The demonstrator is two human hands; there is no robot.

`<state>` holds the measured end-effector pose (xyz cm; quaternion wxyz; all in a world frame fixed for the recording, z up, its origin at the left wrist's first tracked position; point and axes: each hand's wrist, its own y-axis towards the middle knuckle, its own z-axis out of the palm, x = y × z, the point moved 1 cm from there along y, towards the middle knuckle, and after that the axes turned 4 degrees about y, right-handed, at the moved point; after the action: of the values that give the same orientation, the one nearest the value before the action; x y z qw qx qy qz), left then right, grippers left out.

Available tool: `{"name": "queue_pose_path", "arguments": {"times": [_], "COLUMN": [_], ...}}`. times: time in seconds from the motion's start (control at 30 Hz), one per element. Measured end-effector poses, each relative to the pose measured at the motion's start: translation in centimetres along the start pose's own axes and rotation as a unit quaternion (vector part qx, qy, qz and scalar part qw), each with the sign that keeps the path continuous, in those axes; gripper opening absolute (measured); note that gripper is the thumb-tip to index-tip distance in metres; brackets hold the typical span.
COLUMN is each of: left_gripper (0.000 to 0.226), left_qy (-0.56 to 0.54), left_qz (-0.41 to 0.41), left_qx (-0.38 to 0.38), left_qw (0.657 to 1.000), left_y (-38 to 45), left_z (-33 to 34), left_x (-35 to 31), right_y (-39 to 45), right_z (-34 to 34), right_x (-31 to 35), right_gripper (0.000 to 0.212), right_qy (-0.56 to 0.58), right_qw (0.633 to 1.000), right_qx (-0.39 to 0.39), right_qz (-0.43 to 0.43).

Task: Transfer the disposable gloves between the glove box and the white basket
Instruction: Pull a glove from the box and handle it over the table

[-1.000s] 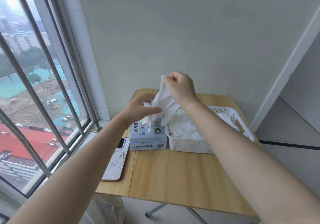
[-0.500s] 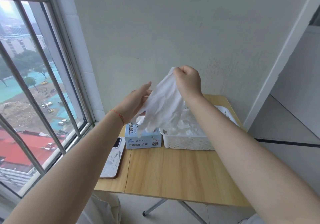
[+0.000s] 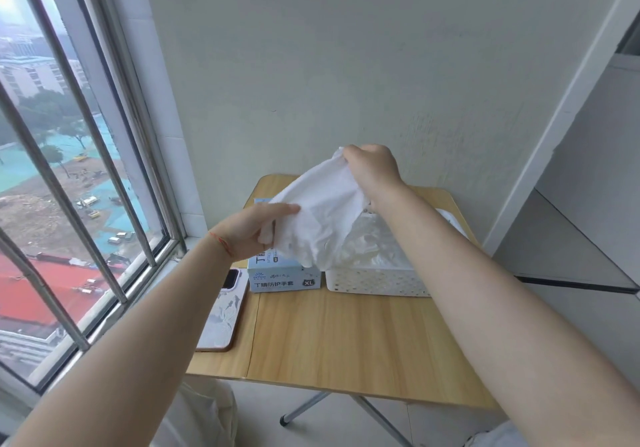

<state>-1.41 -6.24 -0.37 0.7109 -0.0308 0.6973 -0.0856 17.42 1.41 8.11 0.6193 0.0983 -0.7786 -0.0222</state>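
We count one glove (image 3: pixel 322 218) held above one box (image 3: pixel 282 275) and one basket (image 3: pixel 377 280). Right hand (image 3: pixel 372 169) pinches its cuff; left hand (image 3: pixel 256 230) grips its lower end. More gloves heaped in basket, uncountable. One phone (image 3: pixel 223 311) left, one table (image 3: pixel 346 339).

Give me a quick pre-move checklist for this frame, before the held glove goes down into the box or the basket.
1. Right hand pinches the top of the white glove: ok.
2. Left hand holds the glove's lower end: ok.
3. Glove hangs above glove box and white basket, touching neither that I can see: ok.
4. Glove box opening is free to receive: cannot tell, hidden behind glove and left hand.
5. Basket has room: cannot tell, it already holds a heap of gloves.
6. Phone lies on the table beside the box, out of the way: ok.
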Motion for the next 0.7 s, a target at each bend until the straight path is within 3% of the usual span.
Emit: {"name": "queue_pose_path", "arguments": {"times": [0.13,0.2,0.3,0.4,0.53,0.7], "left_gripper": [0.043,0.039,0.035,0.018,0.02,0.008], "left_qy": [0.024,0.07,0.167,0.308,0.443,0.494], "left_qz": [-0.022,-0.034,-0.047,-0.031,0.017,0.057], "left_qx": [-0.029,-0.014,0.004,-0.041,-0.128,-0.177], "left_qw": [0.999,0.997,0.985,0.95,0.887,0.849], "left_y": [1.0,1.9,3.9,6.3,9.3,11.5], "left_z": [0.2,1.4,3.5,5.9,8.3,10.9], "left_x": [-0.8,-1.3,-1.7,-2.4,-3.2,-3.0], "right_y": [1.0,1.2,0.9,1.0,1.6,2.0], "right_z": [-2.0,-3.6,-5.9,-8.2,-10.2,-12.3], "right_x": [-1.8,-3.3,-5.3,-7.0,-9.1,-11.4], "right_gripper": [0.008,0.002,0.014,0.021,0.041,0.03], "right_qy": [-0.056,-0.088,-0.122,-0.144,-0.138,-0.205], "right_qw": [0.996,0.99,0.982,0.976,0.977,0.969], "right_qx": [0.001,0.004,0.013,0.003,-0.026,-0.066], "right_qz": [0.072,0.108,0.146,0.165,0.163,0.121]}}
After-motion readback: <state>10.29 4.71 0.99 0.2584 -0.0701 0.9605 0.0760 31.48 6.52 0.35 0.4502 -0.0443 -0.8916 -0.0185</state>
